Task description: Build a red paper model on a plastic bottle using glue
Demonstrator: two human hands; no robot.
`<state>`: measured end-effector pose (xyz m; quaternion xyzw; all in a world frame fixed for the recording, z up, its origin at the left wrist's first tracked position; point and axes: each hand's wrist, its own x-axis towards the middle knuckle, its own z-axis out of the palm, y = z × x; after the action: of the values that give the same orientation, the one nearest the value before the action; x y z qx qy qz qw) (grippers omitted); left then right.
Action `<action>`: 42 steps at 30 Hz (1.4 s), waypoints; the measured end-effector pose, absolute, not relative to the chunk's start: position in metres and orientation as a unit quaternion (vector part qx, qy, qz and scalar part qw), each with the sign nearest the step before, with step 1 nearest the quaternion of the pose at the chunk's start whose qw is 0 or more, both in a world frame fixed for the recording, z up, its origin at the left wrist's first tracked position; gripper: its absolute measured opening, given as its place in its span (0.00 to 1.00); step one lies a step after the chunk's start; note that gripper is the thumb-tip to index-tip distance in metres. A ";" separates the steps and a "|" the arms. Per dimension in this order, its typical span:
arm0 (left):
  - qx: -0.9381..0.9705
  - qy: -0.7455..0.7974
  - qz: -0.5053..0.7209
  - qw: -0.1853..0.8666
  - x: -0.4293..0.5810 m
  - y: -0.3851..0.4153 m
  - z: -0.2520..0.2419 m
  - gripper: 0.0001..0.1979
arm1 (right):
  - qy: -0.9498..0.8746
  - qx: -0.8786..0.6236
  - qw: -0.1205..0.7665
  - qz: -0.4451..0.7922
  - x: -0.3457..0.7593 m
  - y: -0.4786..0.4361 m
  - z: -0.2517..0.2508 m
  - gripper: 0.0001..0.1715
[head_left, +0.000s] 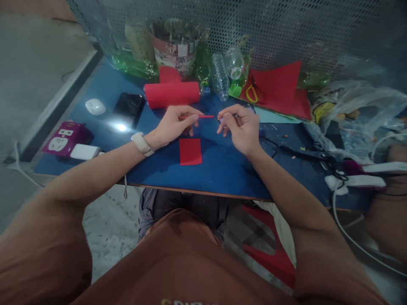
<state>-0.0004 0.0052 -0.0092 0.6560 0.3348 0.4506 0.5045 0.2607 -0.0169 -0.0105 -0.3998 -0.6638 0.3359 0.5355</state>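
Note:
My left hand (178, 123), with a pale watch band at its wrist, pinches a thin red stick (207, 116); whether it is a pen or rolled paper is unclear. It points sideways towards my right hand (243, 127). The fingers of that hand are pinched just past the stick's tip, apart from it, around something small that they mostly hide. Below my left hand, a small red paper square (190, 151) lies flat on the blue table (219, 173). Behind it lies a bottle wrapped in red paper (173, 95).
Plastic bottles (219, 76) and a flowerpot (174, 51) line the back by a mesh panel. Yellow-handled scissors (252, 94) rest by red sheets (276, 84). At left are a phone (129, 108), white mouse (95, 106) and purple power adapter (65, 137). Cables (305, 154) lie right.

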 end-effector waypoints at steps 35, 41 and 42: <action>0.679 0.331 0.426 0.498 -0.002 0.003 -0.008 0.20 | -0.685 -0.144 0.378 0.606 0.297 -0.023 0.021 0.51; 0.728 0.319 0.385 0.469 -0.006 0.003 -0.007 0.18 | -0.682 -0.304 0.457 0.483 0.284 -0.020 0.018 0.32; 0.751 0.315 0.372 0.445 -0.007 0.004 -0.009 0.17 | -0.685 -0.351 0.462 0.441 0.282 -0.018 0.016 0.30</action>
<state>-0.0067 0.0036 -0.0088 0.7512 0.3149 0.3719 0.4452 0.2817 -0.0182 0.0159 -0.3513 -0.6849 0.4406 0.4619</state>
